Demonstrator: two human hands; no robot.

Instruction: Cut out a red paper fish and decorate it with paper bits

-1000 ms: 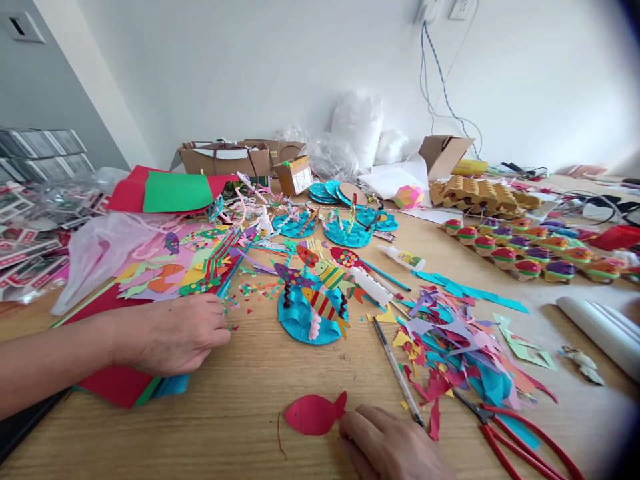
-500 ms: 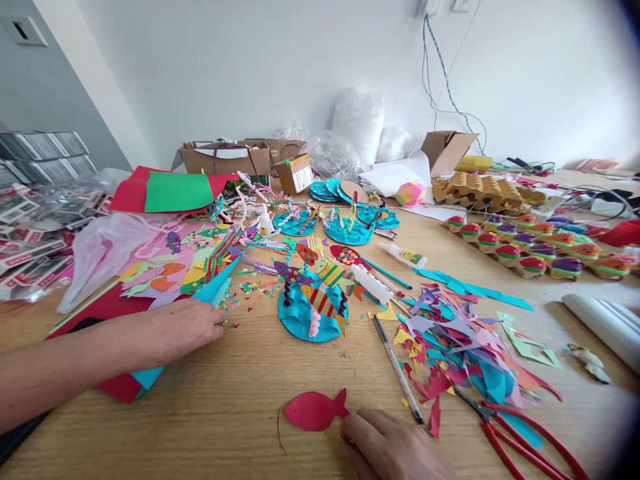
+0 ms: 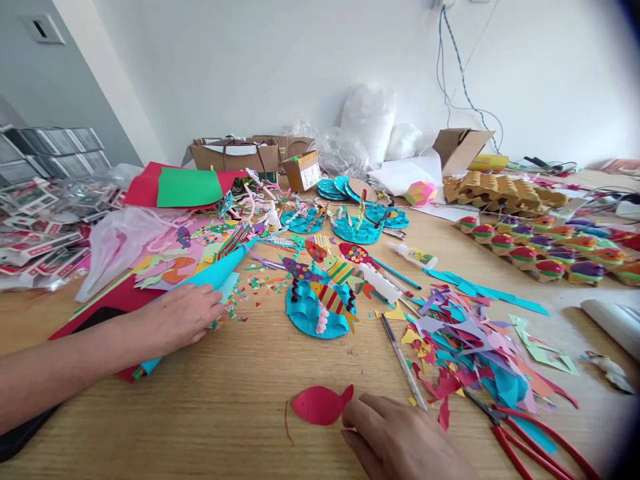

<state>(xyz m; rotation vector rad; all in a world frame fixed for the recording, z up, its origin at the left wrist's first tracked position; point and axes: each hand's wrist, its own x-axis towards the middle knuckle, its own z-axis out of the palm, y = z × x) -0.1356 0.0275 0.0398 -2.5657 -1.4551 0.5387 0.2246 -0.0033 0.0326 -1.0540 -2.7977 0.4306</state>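
Observation:
My left hand [image 3: 177, 320] grips the edge of a turquoise paper sheet [image 3: 216, 272] and lifts it off the stack of coloured sheets [image 3: 107, 303] at the left. My right hand [image 3: 400, 440] lies flat on the wooden table [image 3: 225, 413] at the bottom, fingers together, its fingertips touching the tail of a red paper fish [image 3: 320, 405]. A turquoise disc with striped paper fish [image 3: 320, 303] stands in the middle. A pen [image 3: 404, 363] lies just right of the red fish.
A heap of paper scraps [image 3: 465, 347] lies to the right, red-handled scissors [image 3: 530, 437] at its near edge. Glue bottles [image 3: 413, 255] lie further back. Painted egg-carton pieces [image 3: 540, 247], cardboard boxes [image 3: 235, 155] and plastic bags [image 3: 367, 127] fill the back.
My left hand has taken the turquoise sheet's edge and raised it from the stack. The right hand stays by the red fish. The view has shifted slightly.

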